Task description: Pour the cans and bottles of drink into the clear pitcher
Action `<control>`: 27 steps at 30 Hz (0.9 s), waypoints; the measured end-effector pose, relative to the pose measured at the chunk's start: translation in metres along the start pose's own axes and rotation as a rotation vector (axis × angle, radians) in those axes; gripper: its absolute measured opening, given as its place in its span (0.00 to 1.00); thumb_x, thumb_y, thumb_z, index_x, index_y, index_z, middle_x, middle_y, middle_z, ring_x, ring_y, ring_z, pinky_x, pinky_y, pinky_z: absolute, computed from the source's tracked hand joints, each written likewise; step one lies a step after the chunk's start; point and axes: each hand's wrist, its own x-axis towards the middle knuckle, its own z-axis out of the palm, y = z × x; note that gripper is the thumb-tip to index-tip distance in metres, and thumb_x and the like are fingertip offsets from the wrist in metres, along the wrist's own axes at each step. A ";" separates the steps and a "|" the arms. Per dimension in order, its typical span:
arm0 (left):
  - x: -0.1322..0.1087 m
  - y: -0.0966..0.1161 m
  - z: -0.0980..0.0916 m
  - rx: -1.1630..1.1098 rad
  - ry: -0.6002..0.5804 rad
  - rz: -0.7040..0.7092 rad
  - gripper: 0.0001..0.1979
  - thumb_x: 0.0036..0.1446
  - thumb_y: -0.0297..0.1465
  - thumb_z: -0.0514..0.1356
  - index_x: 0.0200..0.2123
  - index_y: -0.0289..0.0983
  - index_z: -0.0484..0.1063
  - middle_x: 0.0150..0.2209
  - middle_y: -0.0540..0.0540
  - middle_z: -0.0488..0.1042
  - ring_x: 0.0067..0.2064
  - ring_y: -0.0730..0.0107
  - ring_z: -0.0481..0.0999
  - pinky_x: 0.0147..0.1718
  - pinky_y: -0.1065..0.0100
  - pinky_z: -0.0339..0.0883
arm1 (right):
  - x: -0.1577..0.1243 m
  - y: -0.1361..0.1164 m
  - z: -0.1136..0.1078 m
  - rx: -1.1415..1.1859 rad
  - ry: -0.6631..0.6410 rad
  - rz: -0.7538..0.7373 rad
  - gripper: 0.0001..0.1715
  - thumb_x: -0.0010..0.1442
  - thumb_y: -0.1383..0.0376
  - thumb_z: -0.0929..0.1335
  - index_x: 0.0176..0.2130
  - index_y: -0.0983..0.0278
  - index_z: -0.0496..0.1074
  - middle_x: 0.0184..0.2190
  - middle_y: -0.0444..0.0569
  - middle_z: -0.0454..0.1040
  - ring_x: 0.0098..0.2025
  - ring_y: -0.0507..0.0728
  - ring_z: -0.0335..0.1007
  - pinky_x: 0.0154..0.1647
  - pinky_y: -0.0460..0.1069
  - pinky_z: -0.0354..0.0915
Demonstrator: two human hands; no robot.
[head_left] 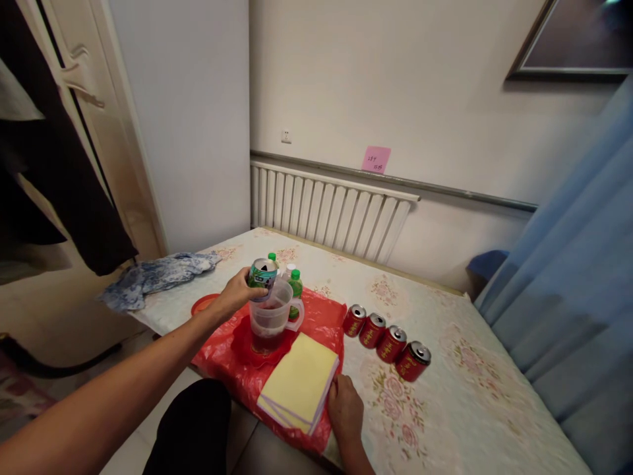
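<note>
My left hand (241, 290) grips an opened drink can (262, 277) with a teal, green and purple label. It holds this can at the rim of a clear plastic pitcher (273, 321), with dark reddish liquid inside. The pitcher stands in a red scalloped tray (238, 346) on a red plastic sheet (321, 310). My right hand (345, 406) is closed beside a stack of yellow cloths or paper sheets (302, 379). Its fingers curl downward, and whatever they may hold is hidden. Whether it touches the stack's edge, I cannot tell.
Several red cans (390, 343) stand in a row on the flowered tablecloth (459, 396). Behind the pitcher are green-capped bottles (295, 284). A blue-and-white cloth (168, 276) lies at the left, near a red round lid (204, 303). A radiator (326, 204) lines the wall.
</note>
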 end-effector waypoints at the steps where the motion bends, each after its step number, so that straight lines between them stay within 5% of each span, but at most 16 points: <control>1: 0.001 -0.001 0.000 0.001 -0.003 -0.001 0.31 0.35 0.35 0.69 0.46 0.37 0.69 0.44 0.44 0.78 0.50 0.52 0.76 0.49 0.55 0.69 | 0.000 0.000 0.000 -0.002 -0.002 -0.002 0.14 0.65 0.70 0.60 0.34 0.62 0.73 0.31 0.47 0.76 0.34 0.55 0.75 0.34 0.47 0.59; 27: -0.003 -0.009 0.002 -0.061 0.010 -0.002 0.31 0.36 0.36 0.71 0.46 0.37 0.69 0.43 0.45 0.78 0.47 0.54 0.78 0.45 0.58 0.71 | 0.001 -0.002 -0.002 -0.035 0.002 0.002 0.13 0.65 0.71 0.61 0.35 0.62 0.73 0.32 0.48 0.77 0.34 0.55 0.75 0.33 0.47 0.59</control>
